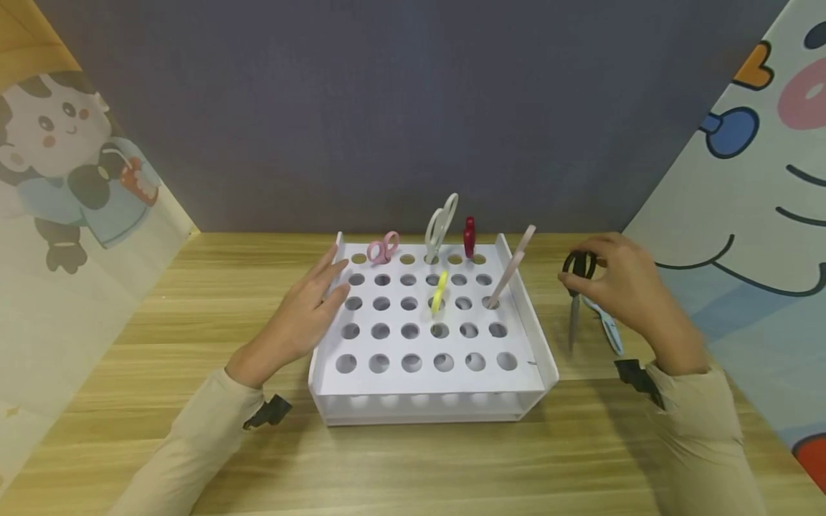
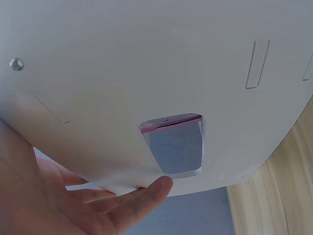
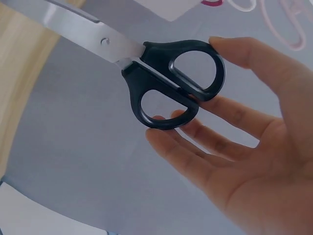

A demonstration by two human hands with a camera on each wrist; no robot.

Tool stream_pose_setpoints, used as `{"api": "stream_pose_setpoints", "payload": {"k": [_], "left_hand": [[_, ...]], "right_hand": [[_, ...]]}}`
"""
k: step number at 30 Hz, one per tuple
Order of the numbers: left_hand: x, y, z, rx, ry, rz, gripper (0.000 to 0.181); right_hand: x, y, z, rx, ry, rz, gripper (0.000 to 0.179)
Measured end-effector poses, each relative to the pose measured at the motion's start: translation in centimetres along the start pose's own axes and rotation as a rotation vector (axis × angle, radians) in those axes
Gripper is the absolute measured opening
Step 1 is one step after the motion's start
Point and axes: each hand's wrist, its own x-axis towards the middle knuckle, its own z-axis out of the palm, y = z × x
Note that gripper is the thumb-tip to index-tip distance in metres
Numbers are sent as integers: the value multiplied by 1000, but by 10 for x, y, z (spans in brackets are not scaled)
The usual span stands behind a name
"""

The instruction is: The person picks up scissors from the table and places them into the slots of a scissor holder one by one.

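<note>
My right hand (image 1: 626,283) pinches a pair of scissors (image 3: 115,44) by its black handle loops, to the right of a white rack (image 1: 393,387). The blades hang downward, and the thumb and fingertips lie at the loops' edges. My left hand (image 1: 297,315) rests against the rack's left side, its fingers fairly straight along the side wall. In the left wrist view, the fingers lie on the white side panel (image 2: 98,117) below its cutout. Beyond the black-handled pair, light blue scissors (image 1: 609,331) lie on the table, partly hidden by the right hand.
The rack's top has rows of round holes. Pink scissors (image 1: 387,256), white scissors (image 1: 445,218) and red scissors (image 1: 470,240) stand in its back row. A yellow handle (image 1: 439,292) and pale pink scissors (image 1: 508,274) stand farther forward. A grey wall (image 1: 400,122) rises behind the wooden table (image 1: 193,330).
</note>
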Motion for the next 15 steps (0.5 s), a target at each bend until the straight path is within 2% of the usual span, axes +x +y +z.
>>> {"api": "stream_pose_setpoints", "payload": {"k": [6,12,15], "left_hand": [[0,0,0,3,-1,3,53],[1,0,0,4,3,9,54],[1,0,0,2,3,6,54]], "right_hand": [[-7,-12,-14,9,59,19,48],[-19,-28,-32,-4,260,-51,42],[-24,-36,-40,11,335,-77,44]]}}
